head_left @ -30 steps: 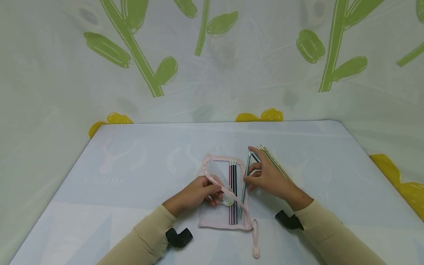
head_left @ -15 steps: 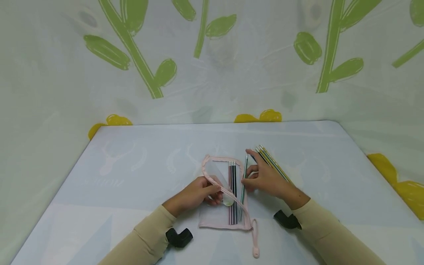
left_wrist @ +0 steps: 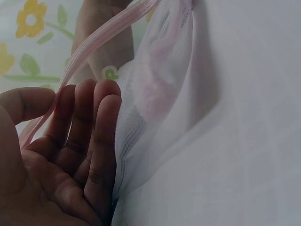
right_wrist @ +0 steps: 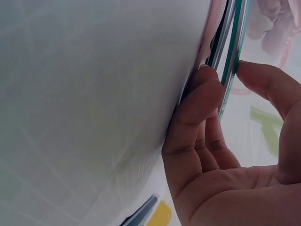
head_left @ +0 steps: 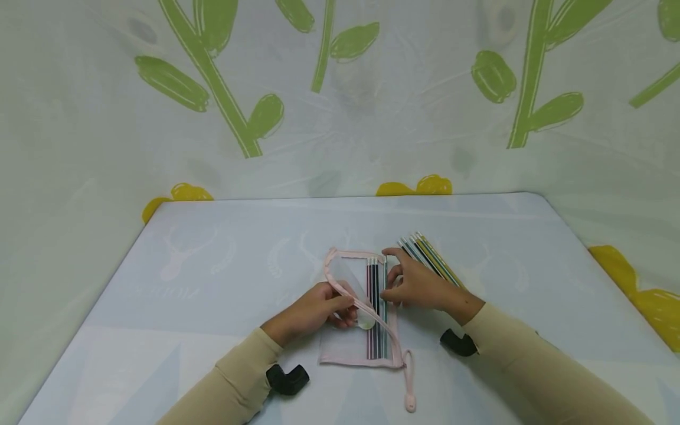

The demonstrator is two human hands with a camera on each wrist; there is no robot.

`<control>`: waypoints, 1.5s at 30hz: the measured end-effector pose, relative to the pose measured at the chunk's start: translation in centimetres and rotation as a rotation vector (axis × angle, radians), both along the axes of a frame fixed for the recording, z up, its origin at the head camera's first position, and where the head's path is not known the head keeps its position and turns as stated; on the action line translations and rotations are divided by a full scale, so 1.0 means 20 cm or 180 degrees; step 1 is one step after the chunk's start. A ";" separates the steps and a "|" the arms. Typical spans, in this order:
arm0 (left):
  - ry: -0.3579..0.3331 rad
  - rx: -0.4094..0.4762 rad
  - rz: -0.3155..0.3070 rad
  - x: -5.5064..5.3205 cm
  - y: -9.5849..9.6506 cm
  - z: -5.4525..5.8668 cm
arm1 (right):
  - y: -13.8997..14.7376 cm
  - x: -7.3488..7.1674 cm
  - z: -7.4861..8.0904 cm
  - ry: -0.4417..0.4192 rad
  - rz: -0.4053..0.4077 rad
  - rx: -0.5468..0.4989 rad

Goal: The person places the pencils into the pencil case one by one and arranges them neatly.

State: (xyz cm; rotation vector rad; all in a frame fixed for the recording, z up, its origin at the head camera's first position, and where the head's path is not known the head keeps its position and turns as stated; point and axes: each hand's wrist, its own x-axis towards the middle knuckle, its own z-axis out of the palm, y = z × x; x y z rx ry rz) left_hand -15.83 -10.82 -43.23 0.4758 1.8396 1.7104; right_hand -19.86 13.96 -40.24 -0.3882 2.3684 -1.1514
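Observation:
A see-through pencil pouch (head_left: 340,347) with pink edging lies on the table, its zipped edge lifted. My left hand (head_left: 330,305) pinches that pink edge (left_wrist: 101,40) between thumb and fingers. Several dark and reddish striped pencils (head_left: 373,307) lie side by side inside the pouch. With thumb and fingertips my right hand (head_left: 417,283) holds a green-and-silver striped pencil (right_wrist: 233,52), which lies beside the dark ones, its lower part within the pouch. Partly behind the right hand, more striped pencils (head_left: 432,254) lie in a slanted row on the table.
A pink zip pull strap (head_left: 409,383) hangs from the pouch's lower right corner onto the table. Black wrist mounts (head_left: 287,381) sit below both forearms. The pale table (head_left: 239,236) reaches back to a patterned wall covering.
My right hand has moved left and slightly nearer, bringing the green pencil from a slant to nearly parallel with the dark pencils. More of the loose row now shows. The left hand stays put.

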 end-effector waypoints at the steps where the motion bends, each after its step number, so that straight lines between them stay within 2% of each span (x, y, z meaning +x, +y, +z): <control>1: 0.0000 -0.0002 -0.0004 0.00 0.00 0.00 | 0.00 0.00 0.00 0.0003 0.0002 0.0037; 10: 0.0009 -0.0013 0.0001 0.00 0.00 0.00 | -0.03 -0.01 0.01 0.0149 0.0031 0.0425; 25: 0.0007 0.0025 0.0004 0.00 0.00 -0.01 | -0.06 -0.02 0.01 0.0167 0.0201 0.0489; 32: -0.0005 0.0015 0.0010 0.00 0.00 -0.01 | -0.08 -0.03 0.01 0.0172 0.0232 0.0635; 45: 0.0010 -0.0046 0.0039 0.02 0.00 0.00 | -0.07 -0.01 0.01 0.0249 0.0328 0.0436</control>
